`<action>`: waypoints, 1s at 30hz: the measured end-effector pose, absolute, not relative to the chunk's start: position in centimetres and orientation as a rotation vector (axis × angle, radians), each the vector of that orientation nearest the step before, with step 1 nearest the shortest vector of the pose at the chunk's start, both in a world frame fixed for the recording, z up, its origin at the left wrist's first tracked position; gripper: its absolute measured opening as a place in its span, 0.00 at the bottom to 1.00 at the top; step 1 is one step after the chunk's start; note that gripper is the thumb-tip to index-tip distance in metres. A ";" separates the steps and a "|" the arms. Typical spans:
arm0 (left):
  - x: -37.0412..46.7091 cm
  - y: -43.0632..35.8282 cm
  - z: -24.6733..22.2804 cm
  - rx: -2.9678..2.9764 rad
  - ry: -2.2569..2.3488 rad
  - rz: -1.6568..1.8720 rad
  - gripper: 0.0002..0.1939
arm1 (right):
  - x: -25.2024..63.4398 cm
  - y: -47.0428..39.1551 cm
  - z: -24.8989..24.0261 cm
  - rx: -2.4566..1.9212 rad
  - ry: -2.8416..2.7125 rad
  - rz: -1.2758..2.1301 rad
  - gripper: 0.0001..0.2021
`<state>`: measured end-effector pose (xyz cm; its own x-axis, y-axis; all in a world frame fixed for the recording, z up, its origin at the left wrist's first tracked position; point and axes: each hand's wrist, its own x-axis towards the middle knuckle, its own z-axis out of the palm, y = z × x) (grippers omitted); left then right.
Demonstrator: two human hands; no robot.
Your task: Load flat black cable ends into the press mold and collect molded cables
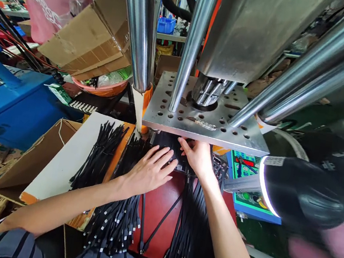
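Observation:
My left hand (155, 171) lies palm down with its fingers spread, the fingertips on the near left edge of a black fixture (165, 141) under the press plate (204, 127). Just beneath the plate's front edge, my right hand (199, 158) is closed at the fixture. Its thumb points left; the other fingers are partly hidden, and I cannot make out what they hold. Many black cables with small metal plugs (117, 221) hang over the front edge below my left hand. Another bunch of black cables (190, 225) runs down beside my right forearm.
Steel columns (140, 35) and a metal cylinder block (252, 33) rise over the work. More cables (100, 153) lie on a white board (58, 160) at left, by a cardboard box (36, 157). A lit black lamp (304, 190) and a blue-edged tray (256, 211) stand at right.

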<state>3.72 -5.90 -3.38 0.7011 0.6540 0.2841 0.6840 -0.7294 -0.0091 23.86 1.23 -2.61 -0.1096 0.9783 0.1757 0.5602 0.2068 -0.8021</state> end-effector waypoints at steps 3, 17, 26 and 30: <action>4.4 -6.6 -3.2 -2.784 -1.185 -0.335 0.31 | 24.2 -2.2 -2.0 -1.454 -2.020 0.453 0.18; 5.6 2.8 -1.1 -2.892 -1.291 -0.420 0.21 | 21.4 2.9 -0.7 -1.826 -2.378 -0.104 0.23; 4.9 2.6 0.4 -2.917 -1.315 -0.675 0.17 | 21.0 1.0 0.7 -1.771 -2.241 -0.054 0.23; 0.6 -8.7 0.5 -3.009 -1.581 -1.225 0.13 | 18.2 -13.3 -2.8 -1.778 -2.231 0.251 0.10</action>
